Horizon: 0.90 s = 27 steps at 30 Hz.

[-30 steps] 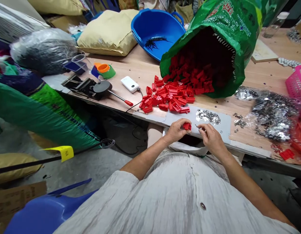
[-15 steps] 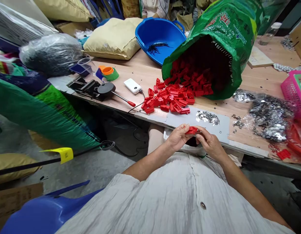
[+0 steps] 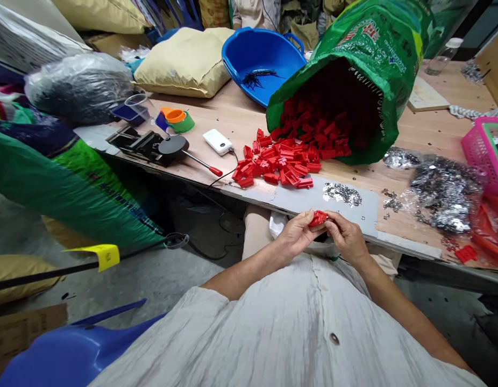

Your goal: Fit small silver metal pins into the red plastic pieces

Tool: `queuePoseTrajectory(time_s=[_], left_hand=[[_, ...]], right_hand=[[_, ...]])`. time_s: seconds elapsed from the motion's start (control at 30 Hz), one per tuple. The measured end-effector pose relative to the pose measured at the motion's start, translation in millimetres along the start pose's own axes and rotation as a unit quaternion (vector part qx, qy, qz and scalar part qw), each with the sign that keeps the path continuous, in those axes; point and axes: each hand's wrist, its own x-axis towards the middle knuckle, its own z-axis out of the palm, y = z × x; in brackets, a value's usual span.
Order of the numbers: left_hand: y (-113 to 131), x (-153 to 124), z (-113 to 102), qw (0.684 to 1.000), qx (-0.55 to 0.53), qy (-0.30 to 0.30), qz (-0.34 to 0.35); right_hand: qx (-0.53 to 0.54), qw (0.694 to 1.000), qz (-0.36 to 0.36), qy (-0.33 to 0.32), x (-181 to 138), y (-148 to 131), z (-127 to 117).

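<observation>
A small red plastic part (image 3: 318, 217) is held between both hands above my lap, just off the table's front edge. My left hand (image 3: 296, 232) pinches its left end between thumb and fingers. At the other end, my right hand (image 3: 344, 235) has its fingertips closed on the part; whether a smaller piece is also in them I cannot make out. Similar red parts (image 3: 279, 164) lie piled on the table, spilling from the mouth of a green woven sack (image 3: 394, 80). Small shiny metal pieces (image 3: 341, 194) are spread on a grey sheet (image 3: 297, 200) near the hands.
Left on the table stand a black lever tool (image 3: 164, 148), a white power bank (image 3: 217, 142) and coloured cups (image 3: 176, 119). Behind are a blue basin (image 3: 261, 59) and a cream sack (image 3: 184, 62). Bagged metal pieces (image 3: 445, 193) and a pink basket (image 3: 481, 150) are at right.
The red part has turned and tilted slightly between my fingers, showing more of its face. Both hands stay close together and have sunk a little. The view has shifted slightly.
</observation>
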Motion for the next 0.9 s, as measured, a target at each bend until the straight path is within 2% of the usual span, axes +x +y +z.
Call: queuePoseTrajectory(time_s=[0.27, 0.53, 0.6, 0.7, 0.83, 0.9], left_hand=[[-4, 2, -8, 1.000, -0.008, -0.009, 0.019], [-6, 5, -19, 1.000, -0.010, -0.012, 0.021], [-4, 4, -25, 0.999, 0.027, -0.005, 0.018], [0, 4, -38, 0.992, 0.124, 0.016, 0.014], [-1, 6, -55, 0.965, 0.248, 0.080, 0.023], [-3, 8, -61, 0.954, 0.284, 0.092, 0.020]], right_hand=[[-0.075, 0.995, -0.038, 0.054, 1, 6, 12], [0.001, 1.000, 0.017, -0.005, 8, 7, 9], [-0.018, 0.999, 0.045, -0.011, 12, 11, 5], [-0.085, 0.993, 0.077, 0.015, 22, 22, -3], [-0.187, 0.980, 0.062, 0.036, 37, 40, -6], [-0.216, 0.974, 0.051, 0.033, 44, 45, -4]])
